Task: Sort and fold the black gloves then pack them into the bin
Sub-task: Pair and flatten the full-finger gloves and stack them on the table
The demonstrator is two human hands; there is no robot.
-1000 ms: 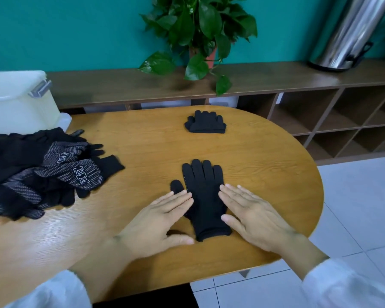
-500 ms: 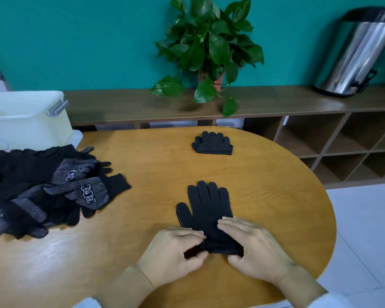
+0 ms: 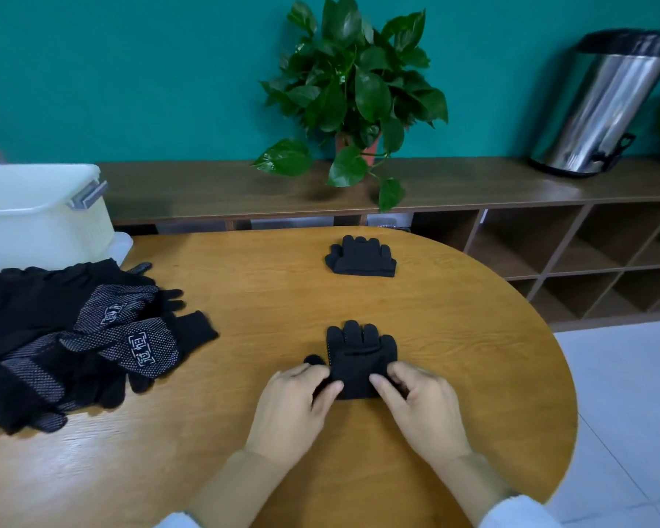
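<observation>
Both hands have hold of the folded glove (image 3: 359, 365) on the wooden table (image 3: 454, 375): the left hand (image 3: 296, 407) pinches its left edge and the right hand (image 3: 422, 407) its right edge, the cuff doubled up over the palm. Just beyond the grip lies a finished folded pair (image 3: 361, 257). Off to the left sits the unsorted glove pile (image 3: 73, 337), with what looks like the white bin (image 3: 39, 211) behind it.

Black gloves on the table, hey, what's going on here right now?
A person is folding a black glove near the table's front edge: the left hand and right hand pinch its doubled-over cuff end. One folded glove already lies farther back. A pile of unsorted gloves waits at the left, beside the white bin.
</observation>
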